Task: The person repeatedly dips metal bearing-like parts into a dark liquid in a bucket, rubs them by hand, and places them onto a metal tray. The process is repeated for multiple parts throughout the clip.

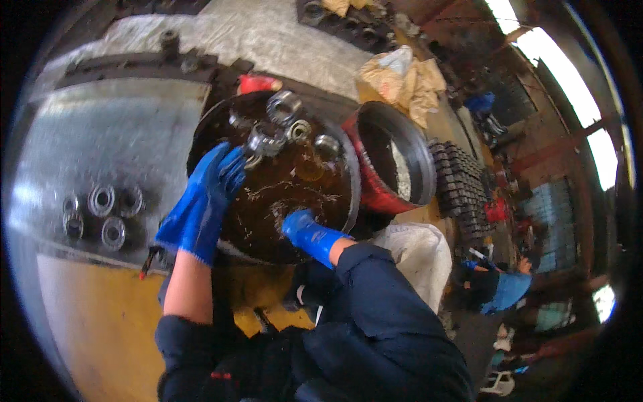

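Note:
A wide round tub (353, 181) of dark brown liquid stands in front of me. Shiny metal rings (284, 107), which look like bearings, are heaped at its far side, partly in the liquid. Above the tub's left part is my left hand (218, 175) in a blue glove, close to the heap; its fingers are slightly bent, with nothing visible in them. My right hand (309, 233), also gloved in blue, reaches into the liquid near the tub's near right side. Its fingertips are under the surface, so anything they hold is hidden.
Left of the tub, several bearings (102, 199) lie on a grey metal tabletop (127, 127). A red drum (395, 161) stands at the right, beside a white sack (422, 258) and stacked metal parts (461, 187). Another person (499, 289) is farther right.

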Demonstrator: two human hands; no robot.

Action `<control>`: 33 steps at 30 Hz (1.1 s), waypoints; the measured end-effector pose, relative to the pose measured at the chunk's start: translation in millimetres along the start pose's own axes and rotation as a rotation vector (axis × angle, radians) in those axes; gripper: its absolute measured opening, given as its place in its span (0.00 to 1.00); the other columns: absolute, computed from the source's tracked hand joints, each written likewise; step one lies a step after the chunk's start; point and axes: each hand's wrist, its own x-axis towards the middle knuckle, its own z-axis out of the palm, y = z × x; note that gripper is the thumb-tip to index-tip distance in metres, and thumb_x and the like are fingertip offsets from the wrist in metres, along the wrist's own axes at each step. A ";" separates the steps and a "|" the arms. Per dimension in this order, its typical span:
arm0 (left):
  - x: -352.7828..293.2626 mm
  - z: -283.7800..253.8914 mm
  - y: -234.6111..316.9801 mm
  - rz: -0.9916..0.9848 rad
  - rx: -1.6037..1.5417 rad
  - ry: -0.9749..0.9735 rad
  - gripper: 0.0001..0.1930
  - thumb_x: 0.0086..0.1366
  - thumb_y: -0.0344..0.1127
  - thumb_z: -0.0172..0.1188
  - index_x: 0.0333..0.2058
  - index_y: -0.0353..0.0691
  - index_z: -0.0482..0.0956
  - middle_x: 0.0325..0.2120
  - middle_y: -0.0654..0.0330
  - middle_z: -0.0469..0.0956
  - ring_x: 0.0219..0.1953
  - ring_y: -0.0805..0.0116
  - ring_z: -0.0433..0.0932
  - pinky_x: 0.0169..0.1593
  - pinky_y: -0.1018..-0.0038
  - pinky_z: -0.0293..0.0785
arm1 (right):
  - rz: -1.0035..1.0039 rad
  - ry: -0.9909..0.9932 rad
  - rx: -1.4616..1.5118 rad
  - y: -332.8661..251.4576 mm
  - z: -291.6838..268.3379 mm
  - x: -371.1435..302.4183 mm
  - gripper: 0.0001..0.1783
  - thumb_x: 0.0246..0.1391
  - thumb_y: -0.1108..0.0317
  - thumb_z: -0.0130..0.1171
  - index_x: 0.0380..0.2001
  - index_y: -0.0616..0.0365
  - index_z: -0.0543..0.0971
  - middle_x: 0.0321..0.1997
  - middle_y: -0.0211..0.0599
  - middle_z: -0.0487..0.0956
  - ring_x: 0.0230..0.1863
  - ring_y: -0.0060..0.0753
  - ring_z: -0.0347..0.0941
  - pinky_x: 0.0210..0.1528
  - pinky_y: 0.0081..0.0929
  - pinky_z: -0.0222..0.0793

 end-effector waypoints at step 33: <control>-2.2 -5.5 -8.9 0.011 -0.003 -0.056 0.21 0.77 0.49 0.47 0.63 0.52 0.71 0.60 0.59 0.77 0.58 0.61 0.77 0.54 0.68 0.74 | 0.089 0.083 0.160 -21.1 14.8 7.0 0.18 0.47 0.58 0.66 0.43 0.51 0.86 0.45 0.42 0.86 0.48 0.53 0.82 0.47 0.50 0.77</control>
